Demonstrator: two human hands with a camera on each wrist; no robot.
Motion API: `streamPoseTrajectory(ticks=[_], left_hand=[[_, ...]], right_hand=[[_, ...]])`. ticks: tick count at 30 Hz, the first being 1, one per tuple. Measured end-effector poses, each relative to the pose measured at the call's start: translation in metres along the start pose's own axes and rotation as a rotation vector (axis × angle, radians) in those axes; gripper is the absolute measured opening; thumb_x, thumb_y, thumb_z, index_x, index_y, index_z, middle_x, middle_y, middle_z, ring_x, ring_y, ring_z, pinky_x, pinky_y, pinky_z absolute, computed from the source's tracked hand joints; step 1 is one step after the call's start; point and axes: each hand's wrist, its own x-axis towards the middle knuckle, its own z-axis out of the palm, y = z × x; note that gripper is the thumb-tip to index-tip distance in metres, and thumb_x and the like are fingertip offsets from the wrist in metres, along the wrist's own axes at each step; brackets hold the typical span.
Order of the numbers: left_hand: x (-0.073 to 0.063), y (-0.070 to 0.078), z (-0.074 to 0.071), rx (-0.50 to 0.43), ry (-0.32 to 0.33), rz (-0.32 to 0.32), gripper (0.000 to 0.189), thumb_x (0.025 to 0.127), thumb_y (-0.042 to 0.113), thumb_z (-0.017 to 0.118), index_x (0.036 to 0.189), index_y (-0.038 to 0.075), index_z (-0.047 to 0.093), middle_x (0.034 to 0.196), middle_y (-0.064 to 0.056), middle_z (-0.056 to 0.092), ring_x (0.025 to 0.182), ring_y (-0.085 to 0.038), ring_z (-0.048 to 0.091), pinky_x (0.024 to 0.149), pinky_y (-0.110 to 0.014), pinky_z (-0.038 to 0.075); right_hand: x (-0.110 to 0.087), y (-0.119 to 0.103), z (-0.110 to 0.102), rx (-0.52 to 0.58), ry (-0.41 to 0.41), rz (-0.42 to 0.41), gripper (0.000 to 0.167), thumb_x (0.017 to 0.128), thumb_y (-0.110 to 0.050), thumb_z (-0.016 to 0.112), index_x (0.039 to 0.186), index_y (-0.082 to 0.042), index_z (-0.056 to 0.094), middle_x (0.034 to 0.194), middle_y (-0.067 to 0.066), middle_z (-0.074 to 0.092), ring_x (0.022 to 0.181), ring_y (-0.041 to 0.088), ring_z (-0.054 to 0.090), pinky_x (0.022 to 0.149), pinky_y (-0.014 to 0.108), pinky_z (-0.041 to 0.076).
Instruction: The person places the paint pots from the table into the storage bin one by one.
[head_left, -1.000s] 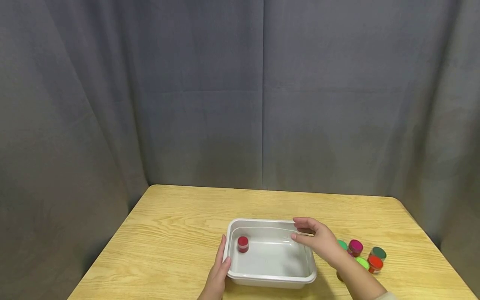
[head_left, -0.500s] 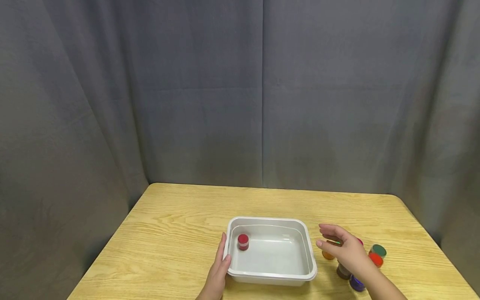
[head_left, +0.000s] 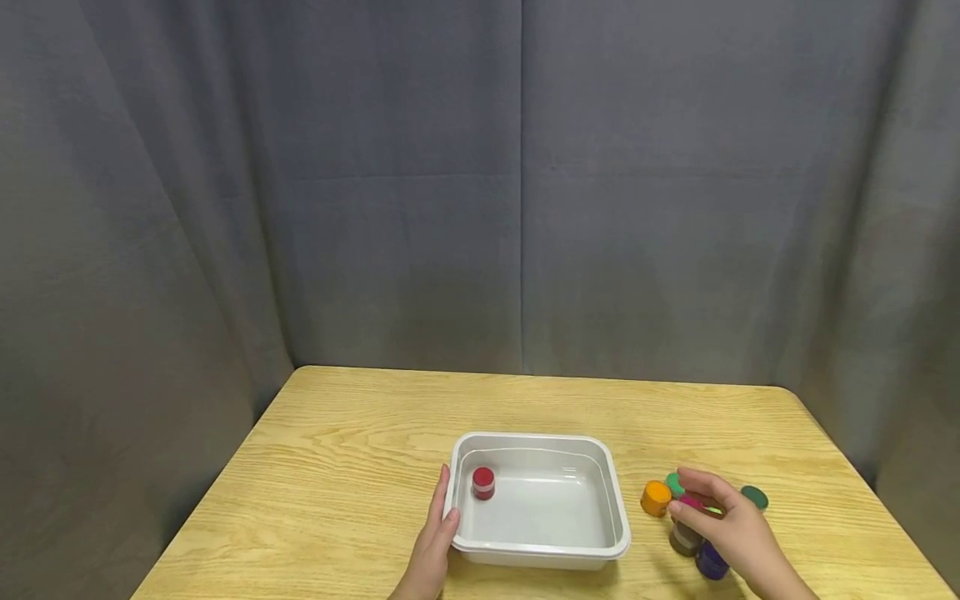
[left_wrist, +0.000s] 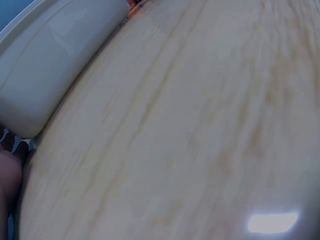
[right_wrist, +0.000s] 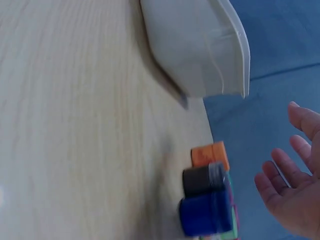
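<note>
My left hand holds the left side of a white plastic tub, thumb at the rim and fingers along the outer wall. Inside the tub, near its left wall, stands a small red-lidded jar. To the right, my right hand hovers over a cluster of small coloured jars, its fingers spread and holding nothing. Around it are an orange jar, a brown jar, a dark blue jar and a dark green lid. Pink and light green lids are partly hidden behind the fingers.
A wooden table carries everything, its far edge running along a grey curtain. The tub's raised right wall stands between its inside and the jars.
My right hand has moved from above the tub's right rim rightward to over the jars. The left hand keeps its place on the tub, and the red-lidded jar stays inside.
</note>
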Motion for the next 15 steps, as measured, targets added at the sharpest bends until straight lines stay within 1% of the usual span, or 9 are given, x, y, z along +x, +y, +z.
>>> streamPoseTrajectory(ticks=[1,5,6,10,13,15], left_hand=[[0.000,0.000,0.000,0.000,-0.002,0.004,0.059,0.106,0.025,0.030,0.158,0.005,0.008,0.164,-0.022,0.004,0.149,-0.045,0.001,0.116,-0.069,0.001],[-0.001,0.001,0.000,0.001,-0.003,0.000,0.060,0.106,0.026,0.031,0.157,0.004,0.008,0.164,-0.022,0.005,0.148,-0.045,0.001,0.116,-0.068,0.001],[-0.001,0.001,0.000,0.002,-0.005,0.002,0.060,0.107,0.026,0.030,0.157,0.004,0.008,0.164,-0.023,0.004,0.148,-0.046,0.001,0.115,-0.069,0.001],[-0.001,0.001,0.001,-0.016,-0.001,-0.014,0.060,0.107,0.025,0.030,0.158,0.005,0.007,0.164,-0.021,0.004,0.148,-0.044,0.001,0.116,-0.069,0.000],[0.000,0.001,0.001,-0.030,-0.004,-0.024,0.060,0.107,0.025,0.029,0.158,0.006,0.006,0.165,-0.020,0.003,0.148,-0.042,0.000,0.116,-0.068,-0.001],[0.000,0.001,0.001,-0.031,-0.006,-0.029,0.060,0.107,0.025,0.029,0.158,0.006,0.005,0.165,-0.019,0.003,0.148,-0.042,0.000,0.117,-0.068,-0.001]], right_hand=[[-0.001,0.003,-0.001,-0.001,0.000,0.006,0.067,0.093,-0.036,0.067,0.144,-0.001,0.042,0.143,0.023,0.049,0.123,0.034,0.054,0.087,0.026,0.056],[-0.004,0.013,-0.004,-0.005,0.010,0.047,0.068,0.093,-0.037,0.066,0.144,0.001,0.042,0.146,0.026,0.046,0.127,0.042,0.051,0.095,0.041,0.055],[-0.004,0.016,-0.004,-0.005,0.013,0.058,0.068,0.094,-0.038,0.066,0.144,0.002,0.042,0.147,0.026,0.045,0.127,0.043,0.050,0.096,0.044,0.055],[-0.006,0.026,-0.005,-0.002,0.013,0.100,0.073,0.093,-0.043,0.065,0.145,0.002,0.040,0.150,0.025,0.041,0.131,0.045,0.045,0.101,0.051,0.049],[-0.009,0.034,-0.005,0.016,0.014,0.137,0.080,0.090,-0.047,0.067,0.147,0.000,0.037,0.152,0.024,0.039,0.134,0.046,0.041,0.102,0.053,0.048],[-0.010,0.039,-0.005,0.033,0.022,0.158,0.084,0.088,-0.050,0.069,0.148,0.000,0.036,0.154,0.024,0.036,0.135,0.046,0.040,0.102,0.050,0.050]])
